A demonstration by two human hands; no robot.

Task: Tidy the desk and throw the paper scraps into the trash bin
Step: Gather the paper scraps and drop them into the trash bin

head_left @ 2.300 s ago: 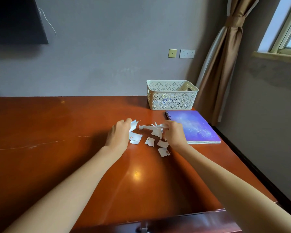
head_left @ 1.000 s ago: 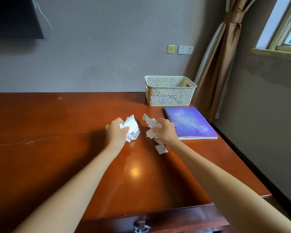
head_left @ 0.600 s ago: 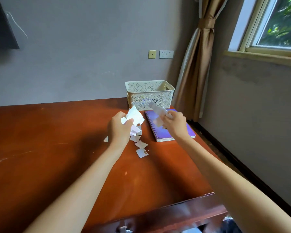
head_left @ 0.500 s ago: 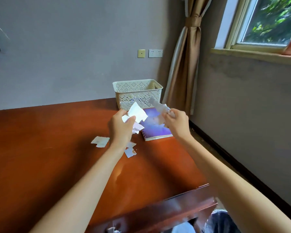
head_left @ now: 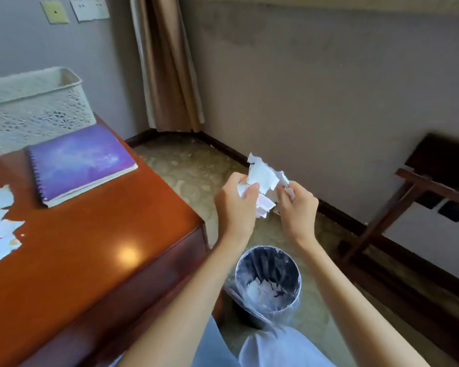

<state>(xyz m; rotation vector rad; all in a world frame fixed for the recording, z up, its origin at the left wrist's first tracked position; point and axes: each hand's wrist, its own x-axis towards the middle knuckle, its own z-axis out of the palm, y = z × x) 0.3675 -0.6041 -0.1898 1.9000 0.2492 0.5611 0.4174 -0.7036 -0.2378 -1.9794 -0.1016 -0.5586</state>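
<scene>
**Both hands hold a bunch of paper above the floor, off the desk's right edge**

At about 9 o'clock in the view, a few loose scraps (head_left: pixel 0 223) of white paper lie flat on the desk (head_left: pixel 96 234), close together near its left side; one has a small orange mark. At about 10 o'clock a white lattice basket (head_left: pixel 35 107) stands at the back of the desk against the wall, and just in front of it, touching or nearly touching its base, a purple spiral notebook (head_left: pixel 80 160) lies closed with its spine toward the scraps. A lamp glare shows on the wood at about 7 o'clock.

Past the desk corner, near the centre of the view, the left hand (head_left: pixel 236 205) is raised over the carpeted floor (head_left: pixel 196 176). Its thumb and fingers are pressed together on the left side of a crumpled bunch of paper (head_left: pixel 263 181). The torn white pieces stick up above the knuckles and hang a little below them.

Just to the right, at about 2 o'clock from centre, the right hand (head_left: pixel 298 207) pinches the other side of the same bunch, fingers curled in; the fingertips are partly hidden by the paper. The two hands are close together, with the bunch between them.

At about 5 o'clock, below the wrists and nearer the person, the trash bin (head_left: pixel 268 276) stands upright on the floor beside the desk's end panel. It is lined with a clear bag and has white paper in the bottom. The bunch is held farther out than the bin's mouth, not straight above it.

At 3 o'clock a dark wooden rack (head_left: pixel 408 197) stands against the wall.
</scene>
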